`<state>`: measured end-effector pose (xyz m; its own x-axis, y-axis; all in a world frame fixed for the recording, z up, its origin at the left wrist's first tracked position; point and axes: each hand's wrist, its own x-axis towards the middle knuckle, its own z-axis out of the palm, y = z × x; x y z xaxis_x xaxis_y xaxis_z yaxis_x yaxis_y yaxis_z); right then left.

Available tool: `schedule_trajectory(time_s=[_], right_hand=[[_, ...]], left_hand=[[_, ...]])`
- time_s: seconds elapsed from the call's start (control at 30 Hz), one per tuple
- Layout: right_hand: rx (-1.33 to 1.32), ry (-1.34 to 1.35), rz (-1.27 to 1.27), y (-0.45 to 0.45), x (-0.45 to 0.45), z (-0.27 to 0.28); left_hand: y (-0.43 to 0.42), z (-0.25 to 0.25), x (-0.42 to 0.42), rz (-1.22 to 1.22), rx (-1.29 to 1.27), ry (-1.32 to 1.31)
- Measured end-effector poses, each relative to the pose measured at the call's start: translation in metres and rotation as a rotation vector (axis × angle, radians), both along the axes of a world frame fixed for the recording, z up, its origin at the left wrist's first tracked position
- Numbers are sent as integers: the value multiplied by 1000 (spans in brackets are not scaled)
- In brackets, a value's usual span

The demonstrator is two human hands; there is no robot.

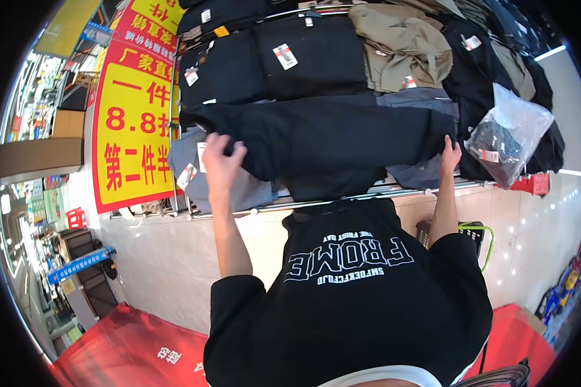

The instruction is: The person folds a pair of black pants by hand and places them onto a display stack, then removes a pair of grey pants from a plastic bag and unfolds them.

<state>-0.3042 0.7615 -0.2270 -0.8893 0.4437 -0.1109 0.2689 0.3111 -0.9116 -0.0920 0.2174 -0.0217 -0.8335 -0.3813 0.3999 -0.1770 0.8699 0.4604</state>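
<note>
Folded black trousers stretch across the front of the clothes display, their fabric smooth in the middle and bunched toward the left end. My right hand grips their right end at the edge. At the left end, my left hand has its thumb and fingers apart, close against the dark cloth. Beside that hand hangs a white tag. Underneath lie grey folded trousers, showing at both sides, and more black cloth in the middle.
Behind lie black folded trousers with tags and a khaki garment. A clear plastic bag with dark clothing sits at the right. A metal rail edges the display. A yellow-and-red sign stands left.
</note>
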Motion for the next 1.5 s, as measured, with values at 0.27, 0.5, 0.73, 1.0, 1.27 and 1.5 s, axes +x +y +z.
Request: schedule_trajectory(time_s=[0.27,0.5,0.73,1.0,1.27,1.5], right_hand=[[61,-58,-67,23,16,-50],[48,-220,0,9,37,-26],[626,319,57,-80,75,26],[242,-157,686,-211,99,9],[381,-119,696,-213,100,-9],[111,-248,717,-219,100,-2]], left_hand=[[177,-101,-59,-840,-47,-439],[212,-143,-38,-764,-83,-752],[216,-147,-21,-757,-5,-707],[213,-117,-21,-852,428,-502],[167,-159,13,-180,840,-123],[82,-219,35,920,1692,-236]])
